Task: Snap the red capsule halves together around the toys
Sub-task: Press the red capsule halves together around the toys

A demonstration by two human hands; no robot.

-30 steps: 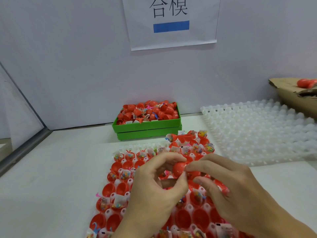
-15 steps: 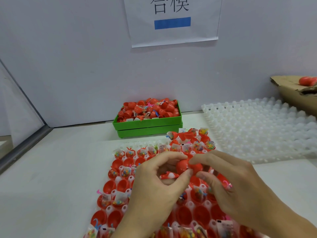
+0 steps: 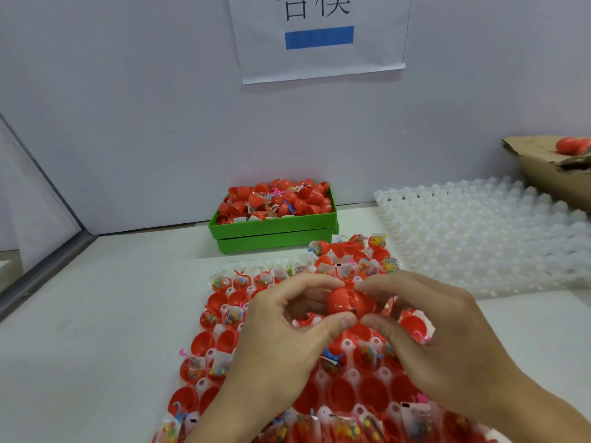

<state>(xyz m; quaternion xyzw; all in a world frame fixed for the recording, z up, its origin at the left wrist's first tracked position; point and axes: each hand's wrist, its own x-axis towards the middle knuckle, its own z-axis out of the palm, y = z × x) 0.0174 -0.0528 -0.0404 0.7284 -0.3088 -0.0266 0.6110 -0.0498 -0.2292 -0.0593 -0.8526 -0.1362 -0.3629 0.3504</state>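
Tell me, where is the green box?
In the head view the green box sits at the back of the table against the wall, below the paper sign. It is just behind the tray of red halves, left of the white tray.

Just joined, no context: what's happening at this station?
A person is closing toy capsules by hand. The left hand and right hand together pinch one red capsule above the white tray; its two halves look not fully snapped yet. The tray's pockets hold open red halves, many with bagged toys. Behind it a green bin holds more halves and toys, with an empty white tray on the right.
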